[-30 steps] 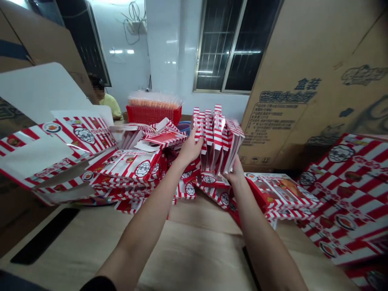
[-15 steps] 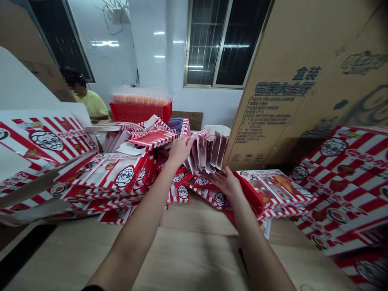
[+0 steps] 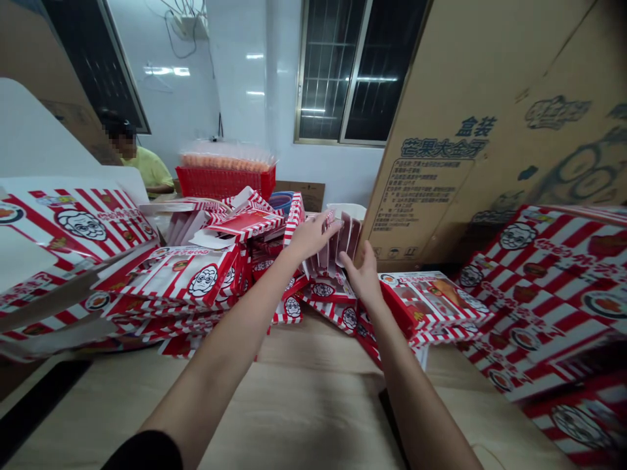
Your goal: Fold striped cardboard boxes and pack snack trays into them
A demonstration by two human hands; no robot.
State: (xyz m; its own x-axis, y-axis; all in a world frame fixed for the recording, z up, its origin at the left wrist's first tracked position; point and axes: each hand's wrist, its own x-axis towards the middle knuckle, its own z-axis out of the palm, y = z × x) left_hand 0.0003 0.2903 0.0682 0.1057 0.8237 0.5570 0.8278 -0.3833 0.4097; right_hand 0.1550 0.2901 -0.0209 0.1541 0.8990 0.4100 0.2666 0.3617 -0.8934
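A row of thin, white-edged upright panels [image 3: 351, 236], pinkish-brown on their faces, stands on red-and-white striped boxes [image 3: 326, 288] in front of me. My left hand [image 3: 313, 236] reaches over the top of that row from the left, fingers stretched across it and partly covering the panels. To the right of the row, my right hand [image 3: 363, 273] is open, thumb and fingers apart, its thumb close to the panels. A narrow striped box [image 3: 294, 215] stands on end just beyond my left hand.
Striped boxes [image 3: 176, 277] are piled at the left, more [image 3: 435, 300] lie right. Tall striped cartons [image 3: 553, 287] flank the right edge. A big brown carton [image 3: 441, 196] rises behind. A red basket [image 3: 225, 181] stands at the back; a person in yellow [image 3: 149, 170] is farther off.
My left hand has moved right, from the narrow striped box onto the panels. My right hand has risen slightly and turned, fingers now pointing up. The view has shifted a little.
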